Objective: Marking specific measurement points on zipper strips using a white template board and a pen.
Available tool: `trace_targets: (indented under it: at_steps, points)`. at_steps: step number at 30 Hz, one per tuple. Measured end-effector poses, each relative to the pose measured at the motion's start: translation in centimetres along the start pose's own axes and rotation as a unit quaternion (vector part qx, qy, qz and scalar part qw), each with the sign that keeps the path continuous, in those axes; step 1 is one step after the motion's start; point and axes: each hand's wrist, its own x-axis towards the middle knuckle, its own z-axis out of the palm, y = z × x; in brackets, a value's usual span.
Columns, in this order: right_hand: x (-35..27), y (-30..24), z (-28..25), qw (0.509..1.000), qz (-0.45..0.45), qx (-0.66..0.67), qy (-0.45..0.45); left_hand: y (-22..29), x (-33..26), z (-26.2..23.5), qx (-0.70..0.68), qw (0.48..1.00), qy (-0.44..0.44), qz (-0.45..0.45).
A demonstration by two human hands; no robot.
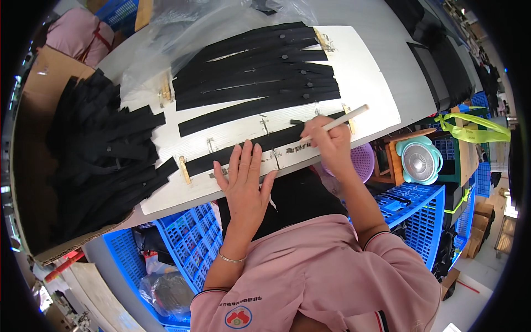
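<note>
A black fabric strip (279,138) lies lengthwise along the near edge of a white board (373,83). My left hand (242,177) rests flat on the strip, fingers spread, pressing it to the board. In my right hand (330,145) is a slim white pencil (354,113), held near the strip's right end; its tip is hidden by the fingers. A small black piece (296,122) sits beside that hand. Farther back, several more black strips (249,72) lie side by side, some with dark round buttons. Tan tape markers (184,170) and dark marks show on the board.
At the left stands a cardboard box (27,210) heaped with black strips (105,138). Clear plastic sheeting (160,44) covers the back left. Blue crates (193,238) are below the table edge. A purple basket (363,161) and a teal fan (418,160) stand at the right.
</note>
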Motion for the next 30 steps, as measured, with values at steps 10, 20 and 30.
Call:
trace_targets:
  at_steps: [10,20,30]
  points:
    - [1.8,2.0,-6.0,0.997,0.034,-0.060,0.035,1.1,0.5,0.6,-0.012,0.999,0.028,-0.021]
    - [2.0,3.0,-5.6,0.996,0.010,-0.076,0.034,6.0,7.9,6.3,-0.132,0.984,0.077,0.092]
    - [2.0,3.4,-5.5,0.986,-0.032,-0.158,0.042,6.6,8.5,6.7,-0.120,0.985,0.090,0.081]
